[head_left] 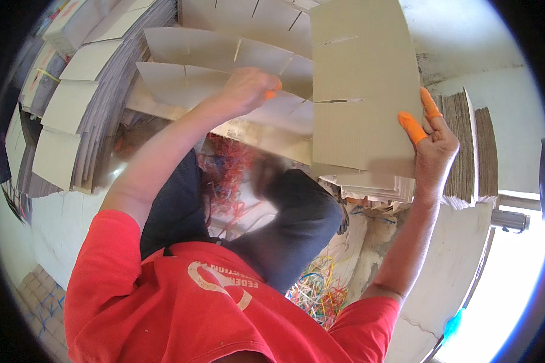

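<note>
My right hand (435, 144) grips the right edge of a slotted cardboard sheet (363, 66); orange covers sit on its thumb and a finger. The sheet stands tall above a stack of cardboard (375, 183), with slits running in from its left edge. Over to the left, my left hand (248, 91) is closed, an orange cover showing at its fingertips. Whatever it may pinch is hidden. It is in front of a long slotted cardboard strip (169, 77), and another strip (194, 45) stands parallel behind that one.
Tall piles of cardboard pieces (57, 154) rise at the left, and more stacks (457, 145) stand at the right by the wall. A wooden board (272, 140) runs below the strips. Tangled coloured straps (321, 287) lie on the floor near my legs. Bright light enters at the lower right.
</note>
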`<state>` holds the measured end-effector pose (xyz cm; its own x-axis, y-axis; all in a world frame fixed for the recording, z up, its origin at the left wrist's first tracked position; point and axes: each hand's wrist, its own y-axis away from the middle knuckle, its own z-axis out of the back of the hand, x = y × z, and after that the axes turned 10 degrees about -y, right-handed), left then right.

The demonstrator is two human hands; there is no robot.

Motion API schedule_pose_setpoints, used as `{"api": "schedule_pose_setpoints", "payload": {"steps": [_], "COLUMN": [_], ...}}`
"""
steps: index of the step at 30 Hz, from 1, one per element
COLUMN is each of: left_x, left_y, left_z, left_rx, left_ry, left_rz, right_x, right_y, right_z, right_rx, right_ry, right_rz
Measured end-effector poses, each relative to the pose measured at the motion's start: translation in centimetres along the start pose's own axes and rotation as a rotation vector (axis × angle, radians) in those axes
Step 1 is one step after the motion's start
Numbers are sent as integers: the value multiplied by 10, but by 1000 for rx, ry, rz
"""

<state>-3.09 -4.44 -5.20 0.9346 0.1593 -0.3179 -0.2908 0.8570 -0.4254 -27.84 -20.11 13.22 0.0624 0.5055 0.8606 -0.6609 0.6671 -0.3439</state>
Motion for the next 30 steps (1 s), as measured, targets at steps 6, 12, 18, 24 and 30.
{"api": "schedule_pose_setpoints", "payload": {"steps": [6, 12, 18, 24, 30], "left_x": [0, 0, -5, 2, 0], "left_y": [-1, -1, -3, -5, -7], "left_z": [-6, -4, -2, -9, -7], "left_rx": [22, 44, 34, 7, -13], "left_ry": [-24, 16, 27, 39, 60], "left_rz": [14, 37, 43, 26, 11], "right_x": [-14, -9, -23, -39, -53], "right_y": [-14, -24, -32, -45, -29], "right_z": [-16, -26, -35, -48, -72], "right_rx": [61, 74, 159, 302, 340], "right_ry": [66, 4, 123, 207, 304], "right_rz": [-17, -44, -57, 22, -21]}}
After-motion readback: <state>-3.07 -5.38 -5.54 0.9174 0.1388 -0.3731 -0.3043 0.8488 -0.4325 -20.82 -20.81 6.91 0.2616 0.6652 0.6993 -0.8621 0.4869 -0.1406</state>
